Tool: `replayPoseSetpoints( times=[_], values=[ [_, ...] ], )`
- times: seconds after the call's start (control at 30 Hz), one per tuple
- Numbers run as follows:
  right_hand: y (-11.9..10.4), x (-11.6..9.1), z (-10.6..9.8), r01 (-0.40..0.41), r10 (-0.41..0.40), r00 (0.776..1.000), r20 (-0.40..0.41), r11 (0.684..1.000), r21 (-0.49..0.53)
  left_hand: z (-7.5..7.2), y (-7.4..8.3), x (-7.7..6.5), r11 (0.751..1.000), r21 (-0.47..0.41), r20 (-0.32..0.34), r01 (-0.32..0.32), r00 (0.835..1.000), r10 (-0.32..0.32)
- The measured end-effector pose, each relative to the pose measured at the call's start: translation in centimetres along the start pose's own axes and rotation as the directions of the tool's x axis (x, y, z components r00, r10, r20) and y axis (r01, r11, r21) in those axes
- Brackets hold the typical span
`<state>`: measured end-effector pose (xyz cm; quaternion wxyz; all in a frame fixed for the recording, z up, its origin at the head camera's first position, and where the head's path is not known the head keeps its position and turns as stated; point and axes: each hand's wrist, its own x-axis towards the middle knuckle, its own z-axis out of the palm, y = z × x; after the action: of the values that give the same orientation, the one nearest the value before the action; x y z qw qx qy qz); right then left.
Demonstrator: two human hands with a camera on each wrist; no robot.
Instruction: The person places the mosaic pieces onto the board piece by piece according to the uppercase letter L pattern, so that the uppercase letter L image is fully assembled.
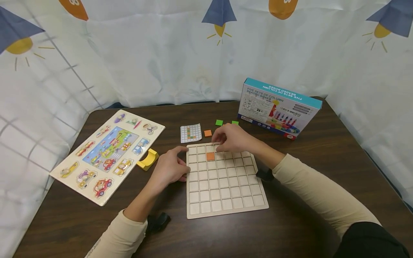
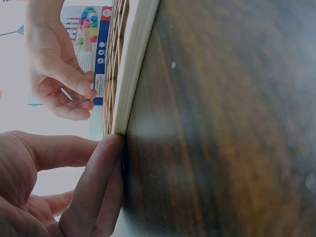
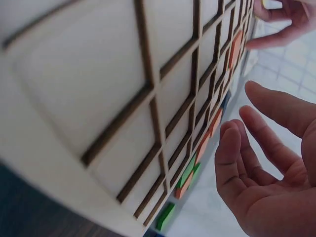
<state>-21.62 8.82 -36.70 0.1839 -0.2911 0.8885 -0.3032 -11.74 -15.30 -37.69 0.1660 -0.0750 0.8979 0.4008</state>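
The wooden grid board [image 1: 224, 193] lies on the table [image 1: 300, 222] between the hands. The left hand [image 1: 170, 165], its fingers extended, touches the board's left edge near the far corner. The right hand [image 1: 235, 138] hovers over the far edge, fingers loosely bent, with nothing visible between them. An orange tile [image 1: 210, 156] sits in the second row from the far side, left of the right hand.
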Motion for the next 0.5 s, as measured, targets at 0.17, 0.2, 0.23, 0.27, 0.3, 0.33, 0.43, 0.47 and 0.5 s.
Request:
replayPoseSetpoints(
  times=[0.17,0.2,0.23,0.27,0.3,0.33,0.43,0.47,0.5],
  values=[
    [0.9,-0.1,-1.0,-0.052,0.052,0.997,-0.052,0.999,0.013,0.0,0.0,0.0,1.0,0.001,-0.006,-0.006,1.0,0.006],
    [1.0,-0.1,-1.2,-0.068,0.068,0.996,-0.063,0.998,0.016,0.0,0.0,0.0,1.0,0.002,-0.008,-0.008,1.0,0.008],
    [1.2,-0.1,-1.4,-0.083,0.083,0.994,-0.076,0.996,0.015,0.0,0.0,-0.1,1.0,0.002,-0.008,-0.008,1.0,0.008],
    [1.4,-0.1,-1.5,-0.095,0.096,0.991,-0.089,0.995,0.02,0.0,0.0,-0.1,1.0,0.002,-0.008,-0.009,1.0,0.009],
    [1.6,-0.2,-1.7,-0.103,0.105,0.989,-0.102,0.994,0.023,0.0,0.0,-0.1,1.0,0.002,-0.008,-0.009,1.0,0.009],
    [1.8,-0.2,-1.9,-0.109,0.111,0.987,-0.115,0.994,0.021,0.0,0.0,-0.1,1.0,-0.001,-0.008,-0.008,1.0,0.008],
    [2.3,-0.3,-2.5,-0.13,0.133,0.979,-0.153,0.991,0.032,0.0,0.0,-0.1,1.0,-0.01,-0.008,-0.007,1.0,0.007],
    [2.5,-0.3,-2.7,-0.137,0.141,0.976,-0.164,0.99,0.035,0.0,0.0,-0.1,1.0,-0.016,-0.007,-0.007,1.0,0.007],
    [2.7,-0.3,-2.8,-0.145,0.149,0.974,-0.171,0.989,0.033,0.1,0.0,-0.1,1.0,-0.02,-0.005,-0.008,1.0,0.008]
  ],
)
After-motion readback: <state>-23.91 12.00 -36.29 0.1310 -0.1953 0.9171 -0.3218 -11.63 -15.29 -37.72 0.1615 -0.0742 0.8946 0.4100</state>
